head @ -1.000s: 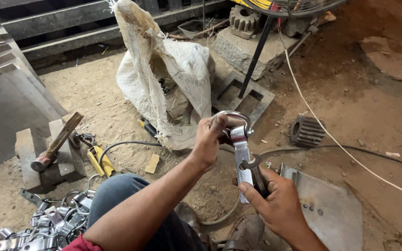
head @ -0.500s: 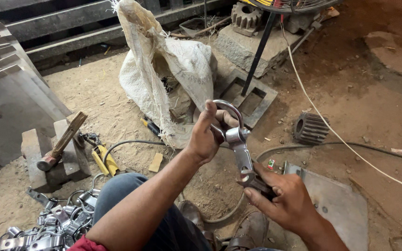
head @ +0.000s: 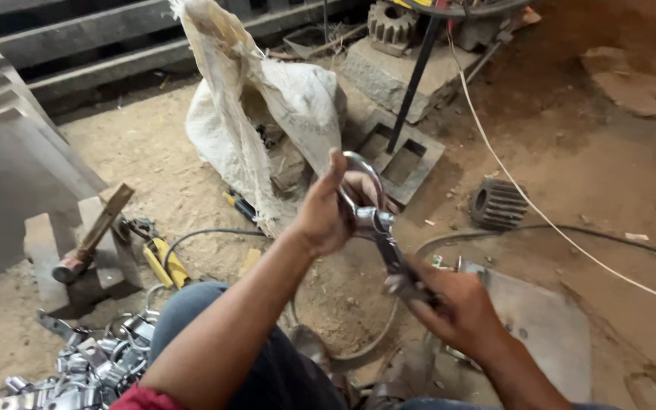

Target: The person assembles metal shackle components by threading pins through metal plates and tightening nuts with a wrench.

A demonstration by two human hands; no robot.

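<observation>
Hands both clamped: left hand (head: 326, 216) grips metal clamp ring (head: 364, 199), right hand (head: 449, 305) probably a spanner (head: 393, 257); open dirt floor (head: 571, 175) beyond the right hand.

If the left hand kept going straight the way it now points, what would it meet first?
The left hand, holding a metal ring clamp, points up and away toward the white sack. That sack looks likely to be met first, though depth is unclear.

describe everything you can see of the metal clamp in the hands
The clamp is a shiny steel ring band, rounded at the top and joined to a small bracket below. It is held up in the air over the dirt floor. The left hand grips the ring's side, thumb raised. The right hand drives a slim tool slanting up into the bracket.
</observation>
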